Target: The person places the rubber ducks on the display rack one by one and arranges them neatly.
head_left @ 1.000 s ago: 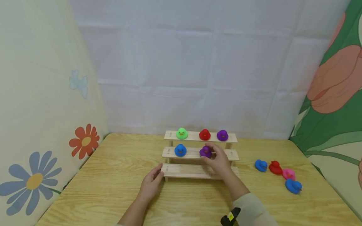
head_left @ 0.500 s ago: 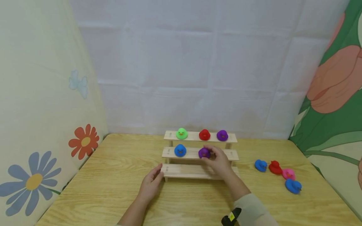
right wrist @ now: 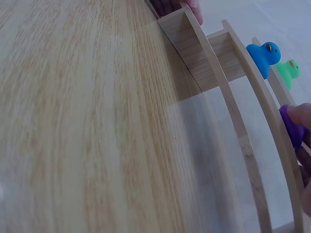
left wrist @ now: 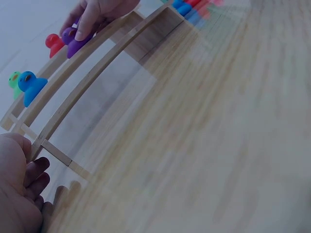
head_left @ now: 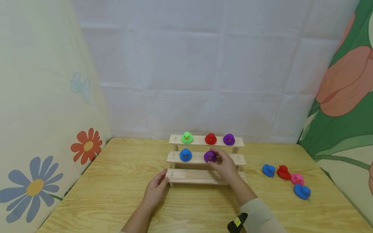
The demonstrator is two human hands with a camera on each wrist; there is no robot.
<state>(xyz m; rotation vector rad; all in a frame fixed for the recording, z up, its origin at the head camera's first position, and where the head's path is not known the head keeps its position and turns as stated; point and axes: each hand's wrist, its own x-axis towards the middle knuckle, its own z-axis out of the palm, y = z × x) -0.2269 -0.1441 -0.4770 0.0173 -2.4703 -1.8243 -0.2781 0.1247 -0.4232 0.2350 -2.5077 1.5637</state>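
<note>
A three-step wooden display rack stands on the table. At the left end of its lowest step, my left hand grips the edge between thumb and fingers. My right hand pinches a purple rubber duck at the middle step, thumb in front and fingers behind. Left of it on that step sits a blue rubber duck. The top step bears a green duck, a red duck and another purple duck. In the right wrist view, the pinched purple duck is partly hidden by fingers.
On the table right of the rack lie several loose ducks: a blue duck, a red duck, a pink duck and a second blue duck. A white cloth hangs behind the table, with patterned cloths at both sides.
My right hand and the purple duck have shifted slightly left along the middle step. The left hand has stayed at the rack's end.
</note>
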